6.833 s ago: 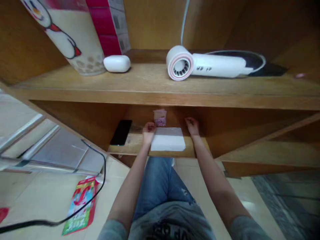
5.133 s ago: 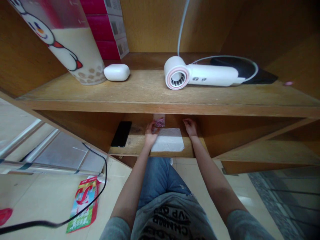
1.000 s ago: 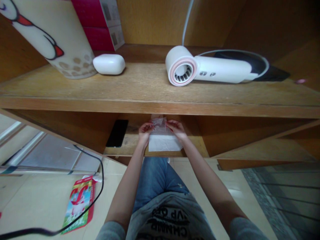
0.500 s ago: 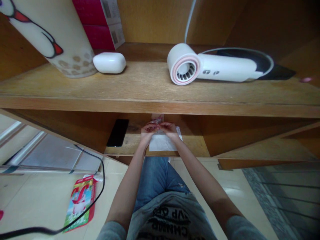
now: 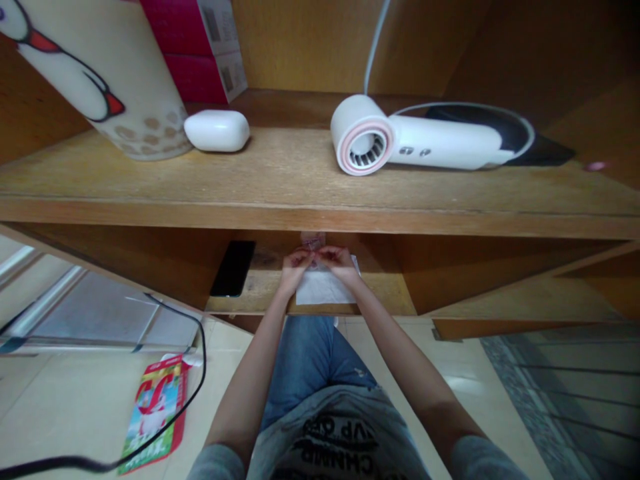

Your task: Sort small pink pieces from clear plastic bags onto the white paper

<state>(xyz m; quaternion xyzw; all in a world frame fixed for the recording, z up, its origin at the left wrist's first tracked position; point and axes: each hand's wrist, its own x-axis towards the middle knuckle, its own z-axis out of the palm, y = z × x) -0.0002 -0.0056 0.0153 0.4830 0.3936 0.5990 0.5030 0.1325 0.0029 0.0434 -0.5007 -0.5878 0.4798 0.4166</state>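
Observation:
On the lower shelf, my left hand and my right hand meet with fingertips pinched together. A small, pinkish, see-through plastic packet shows between and just behind the fingertips; its exact kind is too small to tell. Both hands appear to grip it. Beneath them lies a white sheet of paper or tissue, partly covered by my right hand and wrist. A black phone rests flat on the same shelf, left of my left hand.
The upper shelf overhangs my hands. It carries a large cup-shaped container, pink boxes, a white earbud case and a white hair dryer. A black cable hangs at left above a colourful bag on the floor.
My fingers have shifted slightly on the packet, and more of it now shows behind the fingertips. The whole view has moved a little. The other things stay in place.

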